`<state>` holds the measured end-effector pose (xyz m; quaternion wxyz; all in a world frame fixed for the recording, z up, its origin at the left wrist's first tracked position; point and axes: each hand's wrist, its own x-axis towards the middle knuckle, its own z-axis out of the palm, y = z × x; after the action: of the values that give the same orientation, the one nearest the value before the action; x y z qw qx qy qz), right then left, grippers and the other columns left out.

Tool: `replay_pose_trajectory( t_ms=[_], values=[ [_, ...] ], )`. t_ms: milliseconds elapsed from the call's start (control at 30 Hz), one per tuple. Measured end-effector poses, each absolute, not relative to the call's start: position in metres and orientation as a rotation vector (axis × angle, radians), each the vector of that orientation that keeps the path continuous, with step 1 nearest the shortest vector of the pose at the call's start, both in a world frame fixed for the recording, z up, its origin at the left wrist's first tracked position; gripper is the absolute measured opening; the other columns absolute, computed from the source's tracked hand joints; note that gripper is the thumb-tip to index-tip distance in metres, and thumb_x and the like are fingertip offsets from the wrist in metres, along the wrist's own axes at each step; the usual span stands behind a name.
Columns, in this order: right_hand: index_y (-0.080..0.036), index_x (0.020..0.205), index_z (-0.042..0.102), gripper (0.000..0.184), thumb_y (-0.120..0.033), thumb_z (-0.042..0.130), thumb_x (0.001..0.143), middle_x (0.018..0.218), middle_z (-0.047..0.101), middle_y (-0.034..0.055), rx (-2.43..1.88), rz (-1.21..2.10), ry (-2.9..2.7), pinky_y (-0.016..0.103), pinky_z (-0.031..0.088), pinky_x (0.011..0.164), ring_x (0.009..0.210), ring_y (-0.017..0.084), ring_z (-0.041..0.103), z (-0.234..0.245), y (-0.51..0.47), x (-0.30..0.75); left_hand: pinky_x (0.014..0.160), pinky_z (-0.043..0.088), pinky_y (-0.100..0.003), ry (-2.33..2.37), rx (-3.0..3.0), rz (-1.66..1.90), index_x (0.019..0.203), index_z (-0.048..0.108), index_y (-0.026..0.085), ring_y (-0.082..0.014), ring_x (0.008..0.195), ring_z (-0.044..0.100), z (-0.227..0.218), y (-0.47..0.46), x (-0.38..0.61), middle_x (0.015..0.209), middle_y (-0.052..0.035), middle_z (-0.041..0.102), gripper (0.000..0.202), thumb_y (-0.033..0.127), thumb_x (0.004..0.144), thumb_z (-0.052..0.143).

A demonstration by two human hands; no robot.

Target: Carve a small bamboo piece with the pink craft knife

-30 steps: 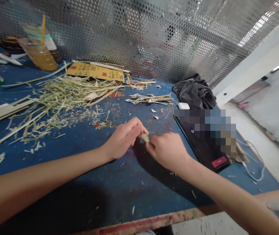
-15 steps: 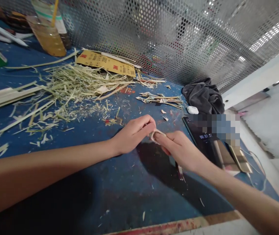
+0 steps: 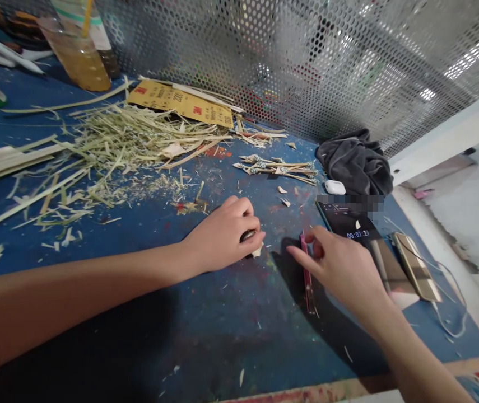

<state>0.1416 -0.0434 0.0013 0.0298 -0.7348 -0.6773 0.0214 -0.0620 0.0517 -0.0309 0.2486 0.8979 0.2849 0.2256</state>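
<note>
My left hand (image 3: 227,234) rests low over the blue table, its fingers curled and closed. A small pale piece (image 3: 257,250) pokes out beneath its fingertips, and something dark and rounded shows inside the curl; most of both is hidden. To the right, my right hand (image 3: 342,263) holds nothing, its thumb and index finger apart. It hovers just beside a slim pink-purple tool (image 3: 307,280) lying lengthwise on the table, whose kind I cannot make out. Farther back lies a bundle of thin sticks with pale pointed tips and patterned bindings (image 3: 277,168).
Green-yellow shavings (image 3: 130,137) and a yellow sandpaper sheet (image 3: 180,102) lie at the back left, near a cup of amber liquid (image 3: 82,64). A dark cloth (image 3: 354,162), white earbud case (image 3: 335,187), tablet-like screen (image 3: 359,224) and cabled phone (image 3: 418,266) lie right.
My hands were together on a pale looped piece. Now they are apart: my right hand has let go and moved right, toward the pink-purple tool, while my left stays low with the pale piece.
</note>
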Motion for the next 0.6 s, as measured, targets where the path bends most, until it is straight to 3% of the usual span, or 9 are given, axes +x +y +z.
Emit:
replay_pose_trajectory(
  t_ms=[100,167,233,400,467,533,600],
  values=[
    [-0.018,0.108,0.061,0.032,-0.042,0.051,0.09,0.063,0.061,0.0019,-2.354,0.167,-2.118,0.028,0.025,0.047,0.049,0.021,0.057,-0.011,-0.056,0.154,0.084,0.039,-0.039,0.792,2.528,0.575,0.074,0.065,0.016,-0.0236,0.092,0.049,-0.032,0.051,-0.062,0.093,-0.0079,0.056,0.034,0.037,0.093,0.046],
    [-0.021,0.118,0.06,0.031,-0.029,0.046,0.091,0.063,0.063,0.0004,-2.168,0.438,-2.068,0.028,0.033,0.048,0.049,0.019,0.059,-0.014,-0.059,0.161,0.085,0.039,-0.038,0.764,2.468,0.554,0.099,0.066,0.018,-0.0236,0.095,0.05,-0.031,0.055,-0.064,0.101,-0.0082,0.057,0.032,0.041,0.095,0.044],
    [-0.026,0.115,0.063,0.03,-0.025,0.045,0.091,0.063,0.063,-0.0014,-1.918,0.751,-1.842,0.028,0.041,0.05,0.049,0.016,0.059,-0.01,-0.058,0.166,0.087,0.039,-0.036,0.67,2.381,0.536,0.123,0.056,0.02,-0.022,0.099,0.051,-0.03,0.065,-0.069,0.108,-0.0087,0.056,0.038,0.044,0.097,0.041],
    [-0.035,0.102,0.062,0.021,-0.042,0.064,0.083,0.084,0.072,-0.0013,-1.229,1.258,-1.183,0.025,0.044,0.044,0.067,0.019,0.069,0.004,-0.039,0.159,0.098,0.03,-0.037,0.314,2.501,0.364,0.122,0.061,0.029,-0.023,0.112,0.047,-0.029,0.097,-0.081,0.119,-0.0041,0.061,0.032,0.041,0.093,0.055],
    [-0.032,0.091,0.059,0.023,-0.046,0.072,0.077,0.074,0.072,-0.0035,-1.071,1.332,-1.081,0.026,0.046,0.046,0.059,0.017,0.066,-0.001,-0.032,0.145,0.099,0.027,-0.037,0.243,2.519,0.295,0.121,0.062,0.033,-0.0233,0.116,0.045,-0.032,0.104,-0.082,0.123,-0.0009,0.063,0.029,0.038,0.093,0.057],
    [-0.028,0.076,0.054,0.028,-0.053,0.062,0.086,0.053,0.064,-0.0061,-0.957,1.394,-1.032,0.026,0.047,0.049,0.045,0.014,0.057,-0.012,-0.029,0.132,0.096,0.026,-0.036,0.173,2.501,0.254,0.116,0.064,0.034,-0.0222,0.115,0.047,-0.035,0.105,-0.082,0.12,0.0009,0.066,0.025,0.036,0.093,0.059],
    [-0.027,0.075,0.056,0.041,-0.06,0.043,0.094,0.048,0.061,-0.0054,-0.932,1.442,-1.037,0.026,0.046,0.049,0.041,0.013,0.052,-0.024,-0.031,0.125,0.093,0.026,-0.035,0.12,2.491,0.258,0.113,0.066,0.033,-0.0212,0.112,0.049,-0.037,0.103,-0.081,0.115,0.001,0.068,0.023,0.037,0.09,0.063]
  ],
)
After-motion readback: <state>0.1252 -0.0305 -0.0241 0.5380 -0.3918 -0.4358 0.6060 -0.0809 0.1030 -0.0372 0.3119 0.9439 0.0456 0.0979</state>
